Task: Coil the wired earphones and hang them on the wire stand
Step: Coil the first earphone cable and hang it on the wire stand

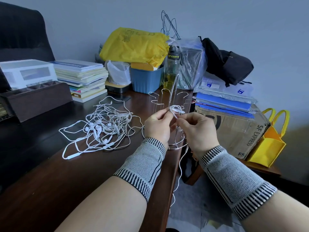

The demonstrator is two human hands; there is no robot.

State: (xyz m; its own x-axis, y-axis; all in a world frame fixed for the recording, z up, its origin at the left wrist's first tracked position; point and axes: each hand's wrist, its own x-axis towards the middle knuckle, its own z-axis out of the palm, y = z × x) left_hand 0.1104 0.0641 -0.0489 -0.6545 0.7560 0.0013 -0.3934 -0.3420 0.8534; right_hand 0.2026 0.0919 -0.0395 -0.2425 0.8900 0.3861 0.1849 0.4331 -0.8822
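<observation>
both hands pinching one earphone cord (174, 109): left hand (158, 126) holds the small coil, right hand (198, 129) feeds the tail hanging below. wire stand (168, 97) sits just behind my fingers, hooks above them.

White earphones being coiled in front of the wire stand

One set of white wired earphones (175, 110) is sitting as a small coil held up between the hands, with its loose cord (179, 166) trailing down past the edge of the dark surface (93, 166). The wire stand (168, 97) is standing upright just behind the coil, its thin metal arms ending in curved hooks around a twisted central post, its ring base resting on the surface. The remaining earphones (102, 126) are lying in a loose white tangle on the surface, left of the stand.
</observation>
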